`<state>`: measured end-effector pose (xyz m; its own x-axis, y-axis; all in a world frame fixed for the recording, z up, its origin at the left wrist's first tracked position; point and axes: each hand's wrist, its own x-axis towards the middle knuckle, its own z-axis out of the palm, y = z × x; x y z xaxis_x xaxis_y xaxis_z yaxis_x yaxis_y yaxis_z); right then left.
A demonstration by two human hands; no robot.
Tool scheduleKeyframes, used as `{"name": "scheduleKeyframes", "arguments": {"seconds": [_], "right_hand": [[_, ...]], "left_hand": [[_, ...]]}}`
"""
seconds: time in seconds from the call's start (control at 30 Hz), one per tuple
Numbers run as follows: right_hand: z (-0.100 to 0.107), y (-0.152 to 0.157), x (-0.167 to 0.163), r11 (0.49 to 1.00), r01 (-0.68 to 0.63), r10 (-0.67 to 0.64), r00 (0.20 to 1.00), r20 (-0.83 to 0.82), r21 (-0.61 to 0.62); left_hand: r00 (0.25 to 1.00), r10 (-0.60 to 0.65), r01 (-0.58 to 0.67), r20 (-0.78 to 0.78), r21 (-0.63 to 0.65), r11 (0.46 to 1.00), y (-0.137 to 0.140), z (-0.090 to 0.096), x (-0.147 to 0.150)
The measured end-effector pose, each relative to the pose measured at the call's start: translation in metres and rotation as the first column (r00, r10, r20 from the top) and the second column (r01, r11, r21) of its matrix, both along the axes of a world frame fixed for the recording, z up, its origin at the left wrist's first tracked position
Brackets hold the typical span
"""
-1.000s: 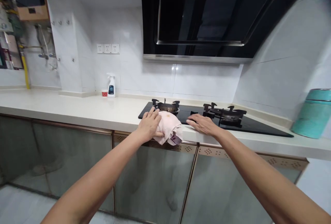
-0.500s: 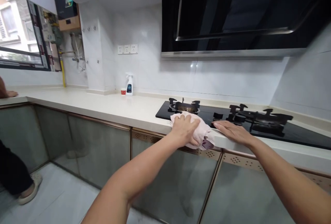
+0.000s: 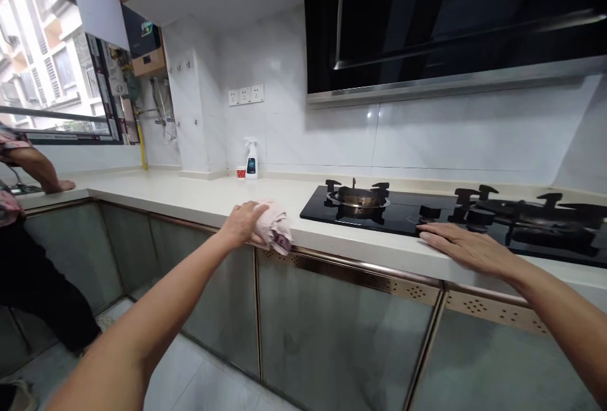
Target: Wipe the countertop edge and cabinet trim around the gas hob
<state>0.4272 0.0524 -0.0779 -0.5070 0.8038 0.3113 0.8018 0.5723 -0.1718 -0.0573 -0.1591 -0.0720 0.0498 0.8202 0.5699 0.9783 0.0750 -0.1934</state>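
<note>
My left hand (image 3: 243,224) grips a pale pink cloth (image 3: 275,226), pressed against the front edge of the white countertop (image 3: 208,199), left of the hob. Part of the cloth hangs over the edge, showing a darker patch. My right hand (image 3: 462,245) lies flat with fingers stretched out, resting on the counter's front edge, its fingertips at the black gas hob (image 3: 403,214). It holds nothing. A burner (image 3: 358,197) with black pan supports stands on the hob's left side.
A white spray bottle (image 3: 251,159) and a small red-and-white cup (image 3: 241,172) stand against the wall. A black range hood (image 3: 427,25) overhangs the hob. At the far left another person leans a hand (image 3: 64,186) on the counter. Glass-fronted cabinets (image 3: 341,329) line the space below.
My left hand has slid the cloth leftward along the counter's edge, away from the hob's front. My right hand stays at the hob's front edge. The view has turned left, showing more of the other person.
</note>
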Motion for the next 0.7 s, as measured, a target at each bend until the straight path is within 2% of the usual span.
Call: {"name": "scheduleKeyframes", "arguments": {"seconds": [0.13, 0.2, 0.27, 0.4, 0.57, 0.63, 0.7], "right_hand": [[-0.002, 0.003, -0.001, 0.999, -0.035, 0.035, 0.999, -0.027, 0.016], [-0.001, 0.002, -0.002, 0.999, -0.035, 0.035, 0.999, -0.034, 0.022], [0.001, 0.001, -0.004, 1.0, -0.018, 0.018, 0.999, -0.036, 0.022], [0.004, 0.001, -0.007, 1.0, 0.017, -0.017, 1.0, -0.017, -0.002], [0.003, 0.002, -0.008, 1.0, -0.008, 0.008, 1.0, -0.027, 0.005], [0.001, 0.003, -0.007, 1.0, -0.017, 0.017, 0.999, -0.033, 0.002], [0.0, 0.004, -0.007, 1.0, -0.011, 0.011, 0.999, -0.042, 0.0]], "left_hand": [[0.989, 0.127, -0.124, 0.074, -0.053, 0.991, -0.016, 0.01, -0.056], [0.987, 0.149, -0.146, 0.061, -0.056, 0.988, -0.018, 0.012, -0.067], [0.986, 0.167, -0.166, 0.016, -0.037, 0.985, -0.018, 0.012, -0.065], [0.987, 0.141, -0.141, -0.072, -0.003, 0.99, -0.007, 0.01, -0.025], [0.985, -0.028, 0.021, -0.172, -0.041, 0.999, 0.034, 0.009, 0.063], [0.976, -0.043, 0.028, -0.214, -0.073, 0.997, 0.045, 0.011, 0.089], [0.97, -0.041, 0.022, -0.24, -0.08, 0.997, 0.049, 0.012, 0.104]]}}
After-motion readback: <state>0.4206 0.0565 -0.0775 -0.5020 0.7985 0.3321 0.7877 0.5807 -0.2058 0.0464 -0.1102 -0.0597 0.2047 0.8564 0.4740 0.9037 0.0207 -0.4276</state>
